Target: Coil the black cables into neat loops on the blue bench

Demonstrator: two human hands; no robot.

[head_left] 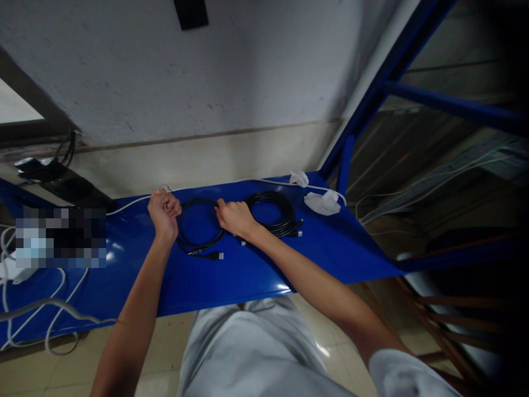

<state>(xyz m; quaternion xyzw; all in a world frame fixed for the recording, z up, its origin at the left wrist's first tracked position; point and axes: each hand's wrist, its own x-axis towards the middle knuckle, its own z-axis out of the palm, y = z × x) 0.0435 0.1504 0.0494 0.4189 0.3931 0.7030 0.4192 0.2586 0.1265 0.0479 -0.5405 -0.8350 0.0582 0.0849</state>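
Dressed, at the near edge, in a pale grey garment (256, 353) — plain, loose, softly creased, with long folds down the front. Finished at near right with a short sleeve (407, 375) of like colour, wide at the opening. Bare along the slender left forearm (142, 309) and right forearm (314, 275), through to the left hand (165, 214) and right hand (236, 218).

Black noted on smaller cable coil (202, 246) and larger cable coil (288, 212); USB plug (215, 256) tipped in silver. Worktop (330, 259) and frame (346, 160) coloured deep blue. Wall (256, 71) toned grey above, cream below. White seen on crumpled wrap (324, 204).
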